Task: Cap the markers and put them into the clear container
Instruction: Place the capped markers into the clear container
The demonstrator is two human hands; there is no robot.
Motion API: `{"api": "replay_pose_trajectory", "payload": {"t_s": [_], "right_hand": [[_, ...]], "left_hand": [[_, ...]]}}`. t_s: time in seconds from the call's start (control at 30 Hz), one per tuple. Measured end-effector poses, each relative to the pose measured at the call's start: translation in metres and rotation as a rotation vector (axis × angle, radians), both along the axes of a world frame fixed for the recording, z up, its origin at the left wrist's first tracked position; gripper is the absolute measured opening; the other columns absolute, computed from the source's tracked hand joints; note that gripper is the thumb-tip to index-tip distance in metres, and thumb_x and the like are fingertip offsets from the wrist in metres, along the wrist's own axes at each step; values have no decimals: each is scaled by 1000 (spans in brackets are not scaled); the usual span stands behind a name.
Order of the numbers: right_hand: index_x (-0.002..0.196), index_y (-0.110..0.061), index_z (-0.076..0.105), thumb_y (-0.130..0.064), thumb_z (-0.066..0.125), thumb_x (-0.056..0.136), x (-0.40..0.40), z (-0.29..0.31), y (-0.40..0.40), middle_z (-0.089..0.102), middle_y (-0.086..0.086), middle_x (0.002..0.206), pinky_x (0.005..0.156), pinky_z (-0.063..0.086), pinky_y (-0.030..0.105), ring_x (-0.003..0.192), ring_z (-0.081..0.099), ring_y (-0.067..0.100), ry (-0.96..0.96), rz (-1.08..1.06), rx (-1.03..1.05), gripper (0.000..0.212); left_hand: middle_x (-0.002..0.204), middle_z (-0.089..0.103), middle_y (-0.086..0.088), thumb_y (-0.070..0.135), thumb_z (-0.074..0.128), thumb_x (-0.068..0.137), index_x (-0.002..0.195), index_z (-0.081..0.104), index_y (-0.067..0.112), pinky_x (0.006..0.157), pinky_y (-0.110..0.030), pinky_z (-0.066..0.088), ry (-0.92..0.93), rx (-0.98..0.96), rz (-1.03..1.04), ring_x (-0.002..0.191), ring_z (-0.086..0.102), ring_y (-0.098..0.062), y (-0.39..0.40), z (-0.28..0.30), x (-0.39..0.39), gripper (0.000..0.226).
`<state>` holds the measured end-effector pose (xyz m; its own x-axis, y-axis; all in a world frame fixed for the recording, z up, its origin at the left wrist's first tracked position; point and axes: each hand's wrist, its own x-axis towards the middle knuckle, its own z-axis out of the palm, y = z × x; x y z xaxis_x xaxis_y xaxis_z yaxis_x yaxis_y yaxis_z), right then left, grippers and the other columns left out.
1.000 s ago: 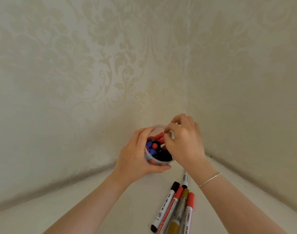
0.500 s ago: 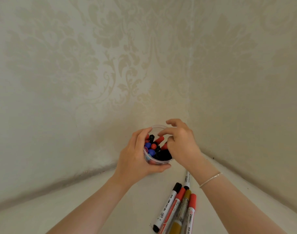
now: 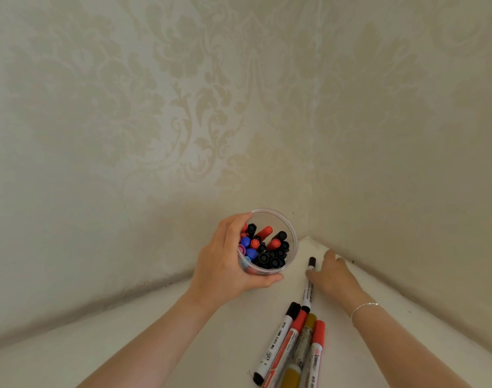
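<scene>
Head view: your left hand (image 3: 225, 264) grips the clear container (image 3: 291, 236) at centre; your right hand (image 3: 333, 274), fingers relaxed, touches a thin black-capped marker (image 3: 308, 289).

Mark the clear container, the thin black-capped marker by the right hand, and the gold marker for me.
clear container (image 3: 291, 228), head view, bare far rim.
thin black-capped marker (image 3: 308, 294), head view, middle of white barrel.
gold marker (image 3: 309, 324), head view, gold cap.

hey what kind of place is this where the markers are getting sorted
Probably a room in a home: two walls with cream damask wallpaper meet in a corner, and a plain white surface there holds loose markers beside a hand-held clear container.
</scene>
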<state>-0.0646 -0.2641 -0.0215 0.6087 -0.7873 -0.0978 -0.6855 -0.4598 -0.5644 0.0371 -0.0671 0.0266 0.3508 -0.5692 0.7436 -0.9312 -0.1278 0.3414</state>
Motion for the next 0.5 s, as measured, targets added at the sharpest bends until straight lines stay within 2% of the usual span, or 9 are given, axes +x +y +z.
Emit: {"api": "replay_pose_trajectory", "payload": {"t_s": [0.1,0.17,0.2,0.27,0.33,0.4,0.5], "right_hand": [[139,-4,22,-23,51,93,13,0,6,39,17,130,74,42,29,110,51,29,19,66,15,58],[145,-4,14,-20,53,92,19,1,6,42,19,130,74,44,30,108,53,30,-23,88,27,68],[147,-6,10,-18,54,90,20,5,8,44,19,129,77,47,33,106,54,31,-129,78,35,73],[149,-15,11,-15,57,88,17,22,13,47,10,123,81,47,34,95,55,26,-488,17,9,76],[145,-21,23,-10,57,86,12,52,20,50,2,102,72,43,25,75,50,12,-867,-65,-43,69],[132,-20,36,-3,52,83,3,85,32,47,-3,79,61,40,19,59,43,4,-1206,-118,-89,54],[117,-17,38,7,43,82,-8,120,53,42,-6,78,53,37,15,52,40,-2,-1567,-19,-144,43]], "left_hand": [[125,33,28,69,75,47,135,30,35,80,3,34,0,2,-6,107,45,9,-1,0,-1,105],[124,32,30,69,76,47,135,30,36,80,1,35,7,5,-2,107,46,8,-1,1,-2,105],[123,32,30,69,76,47,135,29,37,80,0,36,15,3,3,106,46,8,0,0,-2,105],[120,33,32,69,76,47,134,28,38,79,1,36,34,-11,13,106,46,9,2,1,-2,104],[120,34,35,70,76,47,134,27,40,78,3,37,55,-24,18,106,45,14,2,0,-2,104],[121,33,35,70,76,47,134,27,40,76,2,38,58,-33,29,106,45,15,1,-1,-1,105],[124,34,27,68,78,46,135,29,37,78,0,36,48,-34,43,106,46,8,-1,-2,0,106]]}}
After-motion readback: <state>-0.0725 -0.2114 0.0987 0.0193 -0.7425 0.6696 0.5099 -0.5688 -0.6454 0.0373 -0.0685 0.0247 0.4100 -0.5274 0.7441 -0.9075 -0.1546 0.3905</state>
